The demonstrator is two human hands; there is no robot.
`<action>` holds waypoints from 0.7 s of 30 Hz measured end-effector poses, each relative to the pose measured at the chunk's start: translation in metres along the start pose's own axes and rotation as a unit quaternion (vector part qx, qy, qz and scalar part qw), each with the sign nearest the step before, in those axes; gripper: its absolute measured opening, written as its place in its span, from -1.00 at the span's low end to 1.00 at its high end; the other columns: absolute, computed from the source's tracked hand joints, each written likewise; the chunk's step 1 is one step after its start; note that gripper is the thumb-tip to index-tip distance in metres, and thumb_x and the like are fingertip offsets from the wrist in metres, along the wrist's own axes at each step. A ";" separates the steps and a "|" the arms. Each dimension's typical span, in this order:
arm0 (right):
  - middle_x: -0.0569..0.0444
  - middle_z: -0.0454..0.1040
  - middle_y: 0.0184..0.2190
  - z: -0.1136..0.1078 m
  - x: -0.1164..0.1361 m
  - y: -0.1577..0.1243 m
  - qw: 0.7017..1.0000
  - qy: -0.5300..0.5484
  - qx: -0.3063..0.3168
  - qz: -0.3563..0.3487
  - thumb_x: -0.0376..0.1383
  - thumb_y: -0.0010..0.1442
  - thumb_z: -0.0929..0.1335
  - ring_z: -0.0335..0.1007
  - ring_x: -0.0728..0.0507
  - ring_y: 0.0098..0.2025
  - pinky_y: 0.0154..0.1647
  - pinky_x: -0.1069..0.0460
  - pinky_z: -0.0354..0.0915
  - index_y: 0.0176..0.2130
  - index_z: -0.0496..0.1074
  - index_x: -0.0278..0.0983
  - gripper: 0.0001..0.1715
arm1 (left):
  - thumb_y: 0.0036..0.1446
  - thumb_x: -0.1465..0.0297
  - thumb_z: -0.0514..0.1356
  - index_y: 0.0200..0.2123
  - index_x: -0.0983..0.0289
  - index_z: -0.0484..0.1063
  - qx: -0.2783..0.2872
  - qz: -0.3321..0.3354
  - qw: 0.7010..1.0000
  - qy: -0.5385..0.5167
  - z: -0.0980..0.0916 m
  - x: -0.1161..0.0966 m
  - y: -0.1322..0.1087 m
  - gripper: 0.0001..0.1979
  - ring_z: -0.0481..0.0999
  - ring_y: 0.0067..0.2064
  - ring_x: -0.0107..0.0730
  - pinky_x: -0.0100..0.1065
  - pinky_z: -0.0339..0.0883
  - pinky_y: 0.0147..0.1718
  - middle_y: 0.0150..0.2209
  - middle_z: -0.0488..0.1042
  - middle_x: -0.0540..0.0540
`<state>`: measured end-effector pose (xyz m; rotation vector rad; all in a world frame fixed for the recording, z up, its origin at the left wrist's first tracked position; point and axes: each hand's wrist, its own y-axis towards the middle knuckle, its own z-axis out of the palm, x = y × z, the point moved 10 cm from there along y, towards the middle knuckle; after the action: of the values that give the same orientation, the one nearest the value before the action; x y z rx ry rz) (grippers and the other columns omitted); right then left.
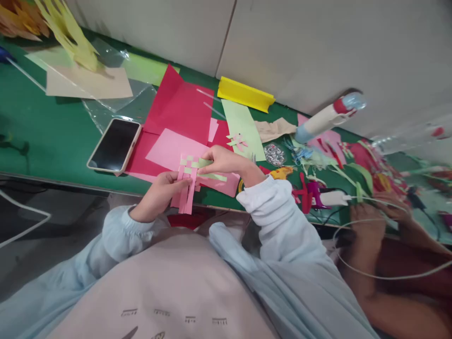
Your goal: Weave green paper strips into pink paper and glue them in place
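My left hand [158, 194] grips the lower pink strips of a small woven paper piece [189, 176] made of pink and pale green strips, held just above the table's front edge. My right hand [226, 162] pinches a pale green strip [213, 176] that runs across the weave at its right side. Both hands have their fingers closed on the paper. Light blue sleeves cover both my arms.
A phone [115, 145] lies screen-up to the left. Red [183, 106], pink and green paper sheets cover the green table [52, 136]. A yellow folded strip [245, 94] lies by the wall. A glue gun [325, 117] stands at right, where another person's hands [367, 219] work among scraps.
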<state>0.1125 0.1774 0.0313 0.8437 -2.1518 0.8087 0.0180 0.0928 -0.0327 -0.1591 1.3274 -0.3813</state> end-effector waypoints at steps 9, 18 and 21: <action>0.27 0.07 -0.56 -0.004 0.001 0.000 1.000 -0.006 -0.011 0.006 -0.24 -0.03 0.49 0.02 0.04 -0.48 -0.44 0.05 -0.02 -0.54 0.17 -0.24 -0.59 | 0.01 0.12 0.41 -0.25 0.31 0.64 -0.007 -0.013 1.000 0.009 -0.001 -0.003 -0.003 -0.62 0.65 -0.26 -0.14 -0.26 0.53 -0.29 -0.26 0.68 0.22; -0.06 0.51 -0.01 -0.009 0.008 -0.002 0.998 0.023 -0.057 -0.011 -0.30 -0.13 0.54 0.40 -0.20 0.00 -0.03 -0.06 0.33 -0.07 0.45 -0.27 -0.42 | 0.00 0.12 0.41 -0.26 0.30 0.63 -0.009 -0.006 1.000 0.006 -0.002 -0.002 -0.003 -0.63 0.66 -0.23 -0.11 -0.23 0.54 -0.24 -0.26 0.68 0.22; -0.03 0.49 -0.01 -0.009 0.012 -0.005 0.996 0.045 -0.069 -0.017 -0.36 -0.11 0.51 0.41 -0.16 -0.04 -0.11 -0.01 0.34 -0.07 0.43 -0.26 -0.45 | 0.01 0.14 0.41 -0.25 0.31 0.63 -0.005 -0.008 1.000 -0.003 0.000 -0.002 -0.004 -0.64 0.67 -0.18 -0.10 -0.22 0.54 -0.18 -0.24 0.67 0.23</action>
<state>0.1125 0.1775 0.0466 0.7556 -2.0826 0.6600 0.0169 0.0901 -0.0297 -0.1788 1.3220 -0.3869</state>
